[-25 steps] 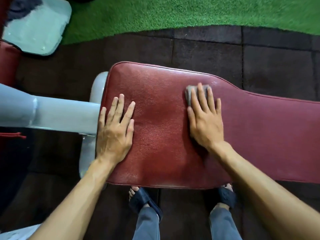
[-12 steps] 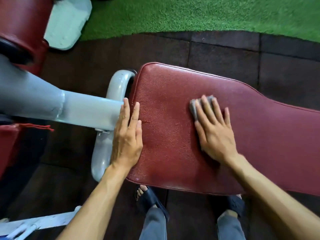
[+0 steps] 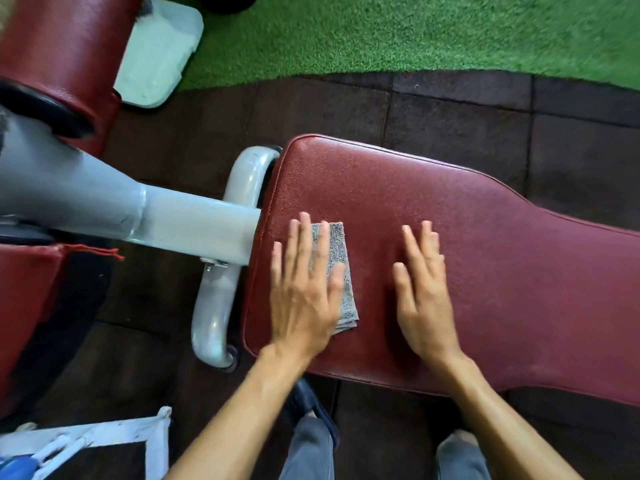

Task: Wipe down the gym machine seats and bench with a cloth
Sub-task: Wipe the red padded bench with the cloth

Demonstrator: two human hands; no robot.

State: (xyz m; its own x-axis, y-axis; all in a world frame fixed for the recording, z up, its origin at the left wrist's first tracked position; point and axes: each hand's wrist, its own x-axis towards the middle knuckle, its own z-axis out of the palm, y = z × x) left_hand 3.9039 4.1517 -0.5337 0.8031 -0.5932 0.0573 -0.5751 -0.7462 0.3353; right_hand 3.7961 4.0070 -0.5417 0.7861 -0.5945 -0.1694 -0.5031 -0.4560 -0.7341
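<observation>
Two bare forearms reach up from the near edge of the view, above grey trouser legs [image 3: 306,452] and a dark sandal [image 3: 313,403] on the floor. Both hands lie on the maroon bench pad [image 3: 485,271], near its near-left corner. Motion blurs both hands, so how hard they press cannot be told.

Left hand [image 3: 301,292]: flat, palm down, fingers straight and slightly spread. It rests on a folded grey cloth [image 3: 341,271], which lies on the pad close to its left edge. The cloth's right side and near corner show from under the palm, and a strip of it shows between the fingers. The fingers do not curl around it.

Right hand [image 3: 424,296]: also flat and palm down, fingers straight and a little apart, resting directly on the vinyl. It sits just right of the cloth and holds nothing; a band of bare pad separates the two.

Beyond the pad's left edge a curved grey metal tube [image 3: 221,271] runs along the end of the bench. A thick grey frame beam [image 3: 86,206] meets it from the left. At the near-left corner of the view white painted bars [image 3: 114,433] cross the floor.

Farther off, dark rubber floor tiles [image 3: 450,105] surround the bench. In the far-left corner stands another maroon padded part [image 3: 62,50] with a pale green plate [image 3: 156,53] beside it. Green artificial turf [image 3: 415,32] fills the far edge.
</observation>
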